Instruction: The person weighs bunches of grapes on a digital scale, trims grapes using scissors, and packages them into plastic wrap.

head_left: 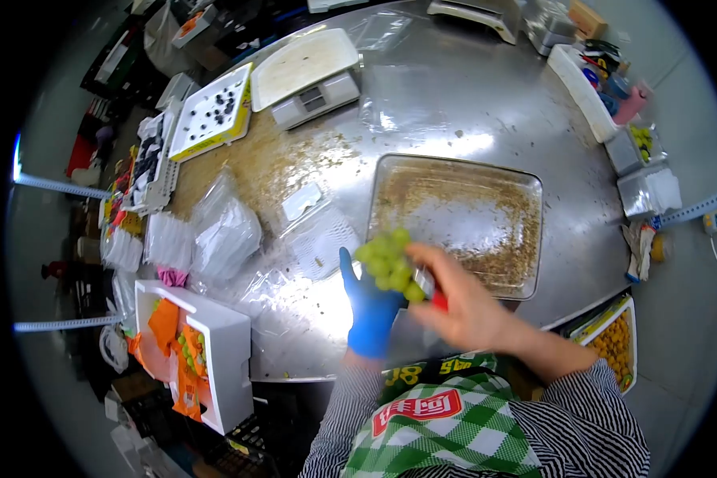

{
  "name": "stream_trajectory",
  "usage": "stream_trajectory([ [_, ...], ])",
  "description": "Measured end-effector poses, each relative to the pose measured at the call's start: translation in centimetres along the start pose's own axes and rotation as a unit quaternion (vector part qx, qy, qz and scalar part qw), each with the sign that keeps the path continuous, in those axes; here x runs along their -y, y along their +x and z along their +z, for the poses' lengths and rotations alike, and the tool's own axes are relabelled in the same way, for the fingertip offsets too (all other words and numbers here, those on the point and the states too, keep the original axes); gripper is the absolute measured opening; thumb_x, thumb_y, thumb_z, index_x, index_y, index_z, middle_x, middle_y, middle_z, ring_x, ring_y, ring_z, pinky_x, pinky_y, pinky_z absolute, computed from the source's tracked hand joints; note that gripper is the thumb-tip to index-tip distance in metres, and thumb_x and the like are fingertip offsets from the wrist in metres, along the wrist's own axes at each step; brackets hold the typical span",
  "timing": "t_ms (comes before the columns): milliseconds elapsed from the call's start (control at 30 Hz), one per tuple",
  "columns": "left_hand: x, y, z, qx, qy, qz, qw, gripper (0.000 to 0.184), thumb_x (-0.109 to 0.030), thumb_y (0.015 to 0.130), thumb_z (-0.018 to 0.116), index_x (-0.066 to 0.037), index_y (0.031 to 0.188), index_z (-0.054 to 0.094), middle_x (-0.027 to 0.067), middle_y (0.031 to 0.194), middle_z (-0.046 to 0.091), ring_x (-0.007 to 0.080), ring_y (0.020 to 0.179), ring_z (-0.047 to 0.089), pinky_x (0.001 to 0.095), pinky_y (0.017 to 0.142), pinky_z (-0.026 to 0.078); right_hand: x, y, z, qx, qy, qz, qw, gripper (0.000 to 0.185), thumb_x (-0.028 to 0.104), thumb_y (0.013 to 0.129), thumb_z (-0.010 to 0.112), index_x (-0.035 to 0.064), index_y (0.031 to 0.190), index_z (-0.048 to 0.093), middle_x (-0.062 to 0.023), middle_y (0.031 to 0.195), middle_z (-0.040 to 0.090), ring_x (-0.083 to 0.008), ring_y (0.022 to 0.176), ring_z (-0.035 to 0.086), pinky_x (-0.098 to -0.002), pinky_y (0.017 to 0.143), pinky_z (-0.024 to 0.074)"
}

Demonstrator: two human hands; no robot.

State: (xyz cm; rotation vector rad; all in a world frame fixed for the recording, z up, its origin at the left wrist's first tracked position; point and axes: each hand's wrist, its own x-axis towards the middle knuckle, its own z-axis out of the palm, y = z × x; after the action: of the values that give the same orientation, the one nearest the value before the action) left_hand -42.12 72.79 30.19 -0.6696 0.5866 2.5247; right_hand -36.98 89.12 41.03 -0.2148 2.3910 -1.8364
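Note:
A bunch of green grapes (386,261) is held up over the near left corner of a metal tray. My left hand (370,315), in a blue glove, supports the bunch from below and behind. Its thumb points outward, while the other fingers are largely hidden by the grapes. My bare right hand (462,307) is closed around a red-handled metal tool (438,299), probably scissors, close against the bunch's right side. Most of the tool is covered by my fingers. Beyond my hands lies the shallow metal tray (454,162), with brown bits scattered over its bottom.
A weighing scale (315,99) and a box of dark berries (213,111) stand at the back left. To the left are plastic bags (227,227) and a white foam box (231,334) holding orange wrapping and grapes. A clear container (319,243) lies left of the tray.

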Motion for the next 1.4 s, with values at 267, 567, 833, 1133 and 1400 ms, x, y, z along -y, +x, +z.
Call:
stream_trajectory([
  [267, -3.0, -2.4, -1.1, 0.25, -0.12, 0.009, 0.961, 0.041, -0.043, 0.092, 0.044, -0.006, 0.104, 0.056, 0.0172, 0.098, 0.06, 0.0331, 0.077, 0.06, 0.0432, 0.059, 0.05, 1.6, -3.6, 3.4, -0.105, 0.241, 0.065, 0.963, 0.043, 0.003, 0.086, 0.057, 0.0008, 0.126, 0.04, -0.0109, 0.113, 0.054, -0.0149, 0.099, 0.053, -0.0285, 0.089, 0.0431],
  [567, -5.8, -5.9, -4.2, 0.25, -0.196, -0.034, 0.948, 0.062, -0.065, 0.092, 0.035, -0.013, 0.121, 0.054, 0.0126, 0.112, 0.061, 0.0349, 0.097, 0.058, 0.0484, 0.073, 0.05, 2.9, -7.0, 9.7, -0.115, 0.188, 0.108, 0.969, 0.041, -0.001, 0.086, 0.055, -0.0006, 0.125, 0.042, -0.0082, 0.106, 0.053, -0.0136, 0.096, 0.051, -0.0281, 0.091, 0.0419],
  [833, -7.9, -8.0, -5.9, 0.238, -0.156, -0.063, 0.957, 0.058, -0.061, 0.093, 0.037, -0.011, 0.116, 0.054, 0.0153, 0.113, 0.06, 0.032, 0.096, 0.06, 0.0476, 0.075, 0.053, 4.1, -6.3, 14.5, -0.151, 0.116, 0.098, 0.977, 0.046, 0.001, 0.082, 0.064, -0.0013, 0.123, 0.044, -0.007, 0.101, 0.054, -0.0134, 0.093, 0.052, -0.0281, 0.087, 0.044],
  [1133, -8.2, -7.8, -8.7, 0.207, -0.124, -0.037, 0.97, 0.051, -0.051, 0.094, 0.043, -0.007, 0.119, 0.05, 0.0167, 0.113, 0.06, 0.0325, 0.1, 0.06, 0.0461, 0.087, 0.051, 4.2, -2.8, 17.3, -0.171, 0.027, 0.039, 0.984, 0.046, 0.01, 0.077, 0.074, 0.0005, 0.113, 0.048, -0.003, 0.086, 0.057, -0.0095, 0.075, 0.052, -0.0237, 0.066, 0.0439],
  [1400, -7.4, -7.5, -10.9, 0.215, -0.12, 0.006, 0.969, 0.048, -0.046, 0.093, 0.048, -0.006, 0.12, 0.052, 0.0178, 0.115, 0.059, 0.0311, 0.098, 0.061, 0.0461, 0.082, 0.054, 2.4, -1.4, 17.7, -0.153, 0.073, 0.053, 0.984, 0.038, 0.0, 0.074, 0.067, -0.0009, 0.109, 0.052, -0.0039, 0.084, 0.058, -0.0093, 0.075, 0.056, -0.0241, 0.067, 0.0465],
])
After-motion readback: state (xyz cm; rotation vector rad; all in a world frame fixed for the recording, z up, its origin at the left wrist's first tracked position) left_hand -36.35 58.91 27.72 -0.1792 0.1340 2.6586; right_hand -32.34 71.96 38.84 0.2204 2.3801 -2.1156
